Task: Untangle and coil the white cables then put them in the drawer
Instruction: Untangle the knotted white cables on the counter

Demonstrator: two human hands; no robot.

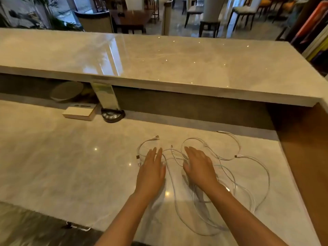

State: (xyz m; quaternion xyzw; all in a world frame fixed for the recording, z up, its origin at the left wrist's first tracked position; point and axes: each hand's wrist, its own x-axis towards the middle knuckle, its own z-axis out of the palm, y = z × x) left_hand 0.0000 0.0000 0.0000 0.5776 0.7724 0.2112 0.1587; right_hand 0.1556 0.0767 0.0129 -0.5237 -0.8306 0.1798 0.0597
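A tangle of thin white cables lies spread in loose loops on the pale marble desk, right of centre. Plug ends show at the top left of the tangle and at its right side. My left hand is flat, fingers straight, over the left loops. My right hand is spread palm down over the middle of the tangle. Neither hand grips a cable. No drawer is in view.
A raised marble counter runs across behind the desk. Under its overhang stand a flat white box, a black round stand with a clear sign and a round pale disc. A brown wooden side wall bounds the desk on the right.
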